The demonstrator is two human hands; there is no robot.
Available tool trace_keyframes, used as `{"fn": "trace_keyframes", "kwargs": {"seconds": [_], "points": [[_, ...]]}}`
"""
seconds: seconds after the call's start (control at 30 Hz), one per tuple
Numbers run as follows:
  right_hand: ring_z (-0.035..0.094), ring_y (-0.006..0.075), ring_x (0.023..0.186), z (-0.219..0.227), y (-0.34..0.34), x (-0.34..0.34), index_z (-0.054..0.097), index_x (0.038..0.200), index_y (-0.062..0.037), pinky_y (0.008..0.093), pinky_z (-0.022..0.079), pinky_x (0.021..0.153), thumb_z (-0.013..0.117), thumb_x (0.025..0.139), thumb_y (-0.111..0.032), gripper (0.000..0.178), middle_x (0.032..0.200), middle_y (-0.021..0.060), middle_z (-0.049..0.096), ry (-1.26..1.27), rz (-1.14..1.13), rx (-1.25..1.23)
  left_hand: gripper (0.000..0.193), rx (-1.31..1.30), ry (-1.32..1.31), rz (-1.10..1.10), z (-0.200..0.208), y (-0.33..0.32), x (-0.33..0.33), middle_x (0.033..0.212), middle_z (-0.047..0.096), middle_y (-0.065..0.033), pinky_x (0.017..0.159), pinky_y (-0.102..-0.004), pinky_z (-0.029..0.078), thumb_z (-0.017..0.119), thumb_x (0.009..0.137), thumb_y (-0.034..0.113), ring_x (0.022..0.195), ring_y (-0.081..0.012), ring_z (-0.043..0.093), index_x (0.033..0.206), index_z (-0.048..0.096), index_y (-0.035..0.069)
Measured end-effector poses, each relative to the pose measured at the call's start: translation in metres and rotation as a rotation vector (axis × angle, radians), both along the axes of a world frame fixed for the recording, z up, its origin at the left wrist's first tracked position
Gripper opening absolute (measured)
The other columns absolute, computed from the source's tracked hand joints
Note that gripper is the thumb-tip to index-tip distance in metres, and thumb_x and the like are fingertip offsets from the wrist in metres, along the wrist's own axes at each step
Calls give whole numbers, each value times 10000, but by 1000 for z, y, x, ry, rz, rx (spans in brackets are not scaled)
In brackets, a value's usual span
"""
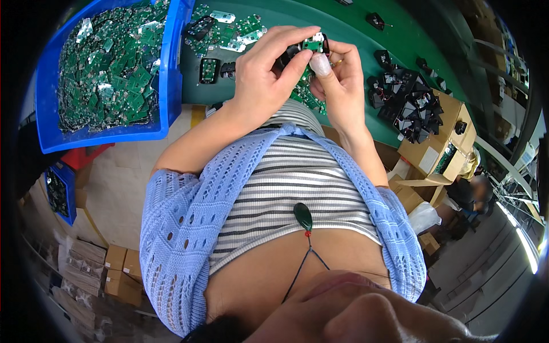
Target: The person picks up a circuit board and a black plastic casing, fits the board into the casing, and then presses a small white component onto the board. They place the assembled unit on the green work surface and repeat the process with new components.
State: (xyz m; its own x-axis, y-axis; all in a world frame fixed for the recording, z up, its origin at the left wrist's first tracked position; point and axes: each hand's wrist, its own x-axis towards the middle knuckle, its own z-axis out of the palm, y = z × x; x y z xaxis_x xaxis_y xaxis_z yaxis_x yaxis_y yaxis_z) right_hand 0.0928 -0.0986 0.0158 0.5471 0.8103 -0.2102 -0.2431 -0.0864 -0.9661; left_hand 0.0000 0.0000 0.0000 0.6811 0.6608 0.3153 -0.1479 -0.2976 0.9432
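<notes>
Over the green worktable (197, 94), both hands meet at a small green circuit board (312, 43) with a black plastic housing (290, 52) around or beside it. My left hand (260, 71) grips the housing from the left, fingers curled over the top and thumb near the board. From the right, my right hand (338, 83) closes on the same piece, its thumb bearing a whitish cover. Fingers partly hide how board and housing join. Just left of my left hand lies a black casing with a green board inside (209, 71). More loose green boards (309, 94) show beneath the hands.
A blue bin (174, 68) heaped with green circuit boards stands at the left. Loose boards (249, 34) spread across the table's far side. Black plastic housings (409, 106) pile up at the right, next to an open cardboard box (426, 151). A smaller blue bin (70, 197) sits low at left.
</notes>
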Motion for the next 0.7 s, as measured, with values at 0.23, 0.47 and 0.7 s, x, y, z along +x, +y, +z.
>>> {"fn": "trace_keyframes", "kwargs": {"seconds": [0.23, 0.47, 0.7], "points": [[462, 68, 464, -15, 4, 9, 403, 1104, -40, 190, 357, 383, 581, 830, -75, 328, 729, 50, 538, -43, -95, 39, 294, -49, 19, 3, -12, -2, 7, 983, 540, -32, 553, -154, 417, 544, 857, 91, 742, -39, 513, 1151, 543, 68], [490, 70, 520, -2, -16, 7, 420, 1124, -41, 172, 392, 439, 585, 801, -19, 363, 759, 47, 544, -98, -114, 78, 351, -380, 217, -249, -32, 10, -12, 958, 575, -56, 689, -235, 506, 454, 914, 194, 806, -124, 581, 1218, 446, 19], [530, 96, 560, 14, -16, 0, 564, 1012, -45, 227, 402, 470, 649, 742, -49, 283, 662, 27, 546, -734, 146, 38, 283, -1165, 237, -461, -13, 15, -14, 936, 574, -75, 605, -232, 502, 587, 830, 148, 716, -132, 606, 1080, 497, 53]]}}
